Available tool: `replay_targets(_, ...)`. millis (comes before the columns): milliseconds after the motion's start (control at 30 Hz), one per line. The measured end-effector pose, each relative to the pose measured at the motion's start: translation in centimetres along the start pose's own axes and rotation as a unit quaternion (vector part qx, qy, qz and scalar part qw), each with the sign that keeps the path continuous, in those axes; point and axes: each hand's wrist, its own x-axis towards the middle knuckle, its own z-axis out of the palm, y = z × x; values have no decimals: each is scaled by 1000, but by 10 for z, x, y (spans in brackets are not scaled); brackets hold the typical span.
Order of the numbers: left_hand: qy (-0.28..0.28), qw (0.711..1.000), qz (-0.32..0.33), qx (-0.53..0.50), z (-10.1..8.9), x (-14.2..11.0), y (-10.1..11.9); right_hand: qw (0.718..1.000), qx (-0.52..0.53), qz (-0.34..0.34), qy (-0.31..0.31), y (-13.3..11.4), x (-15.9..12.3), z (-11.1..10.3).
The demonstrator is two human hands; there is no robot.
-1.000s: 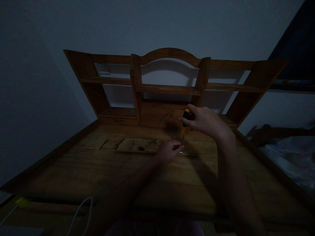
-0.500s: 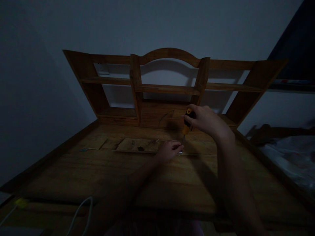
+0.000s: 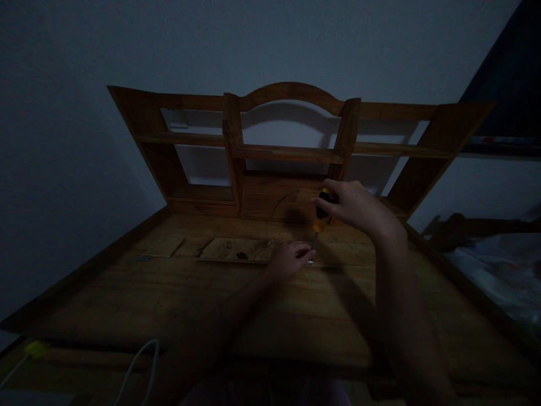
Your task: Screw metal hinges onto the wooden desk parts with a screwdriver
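Observation:
My right hand point(image 3: 349, 206) is closed round the yellow and black handle of a screwdriver point(image 3: 320, 217). Its shaft points down, slightly to the left, toward the wooden board point(image 3: 350, 255) on the desk. Beside the tip, my left hand point(image 3: 291, 259) rests low on the board with thumb and fingers pinched together. What the pinch holds is hidden in the dim light. Just below those fingertips a small shiny metal piece point(image 3: 310, 261) shows at the board's front edge. The screwdriver's tip is too dark to make out exactly.
Behind the hands stands a wooden shelf unit point(image 3: 287, 152) against the wall. At left lie a thin board piece point(image 3: 163, 246) and a small slim item point(image 3: 143, 258). A white cable point(image 3: 155, 361) loops at the front edge, near something yellow point(image 3: 37, 349).
The screwdriver handle has turned a little in my right hand, and the right wrist has shifted slightly rightward. My left hand stays in place.

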Motion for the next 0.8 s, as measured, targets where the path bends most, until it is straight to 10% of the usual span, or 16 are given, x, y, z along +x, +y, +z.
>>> replay_targets(800, -7, 1000, 12, 8, -2, 1, 3, 1000, 8, 8, -17, -2, 1, -4)
